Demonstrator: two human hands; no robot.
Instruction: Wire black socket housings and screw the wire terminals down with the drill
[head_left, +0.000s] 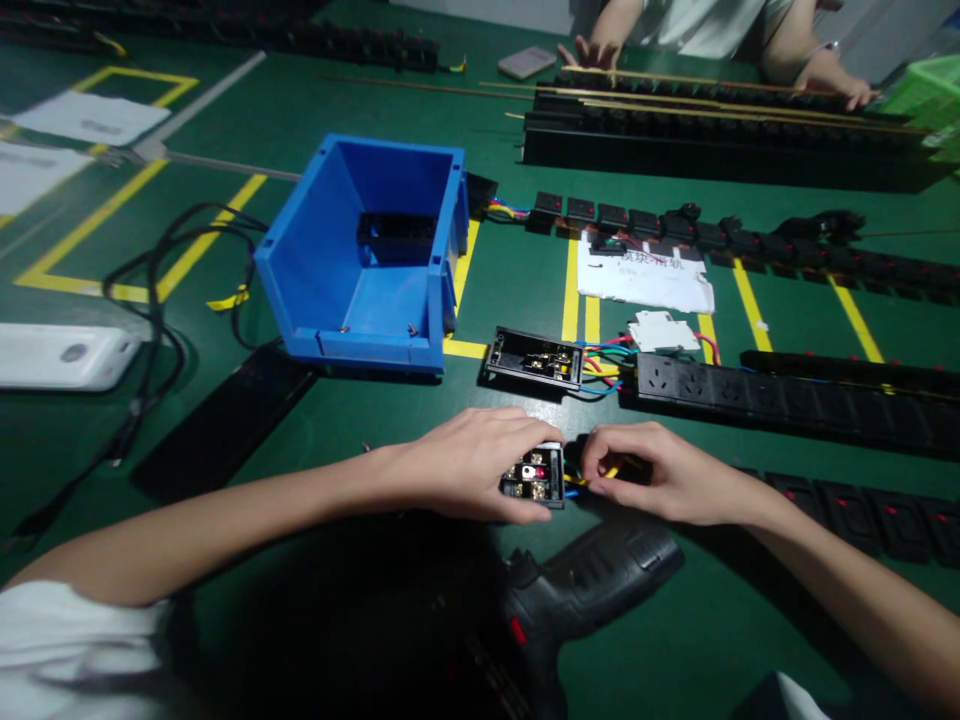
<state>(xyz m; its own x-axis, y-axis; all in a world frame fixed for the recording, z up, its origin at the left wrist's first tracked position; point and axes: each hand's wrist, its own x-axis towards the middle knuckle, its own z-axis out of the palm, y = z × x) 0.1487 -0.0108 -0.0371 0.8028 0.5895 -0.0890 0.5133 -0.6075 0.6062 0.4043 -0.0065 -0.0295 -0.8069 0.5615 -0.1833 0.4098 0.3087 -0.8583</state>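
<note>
My left hand (480,462) is closed around a small black terminal box (556,478), thumb on the near side and fingers over the far side. Metal terminals and a red wire end show inside its open top. Just to the right, my right hand (660,470) pinches a yellow wire (613,471) that runs into the box's right end. A blue wire (574,492) comes out beside it. Beyond my hands lies a second open black box (534,360), joined by coloured wires (601,368) to a black socket strip (750,395).
A blue bin (379,345) holding a black part stands beyond my left hand. A black power drill (600,580) lies close in front of me. A phone (225,420) and a cable (150,290) are at left. Across the table, a co-worker's hands touch long black rails (675,145).
</note>
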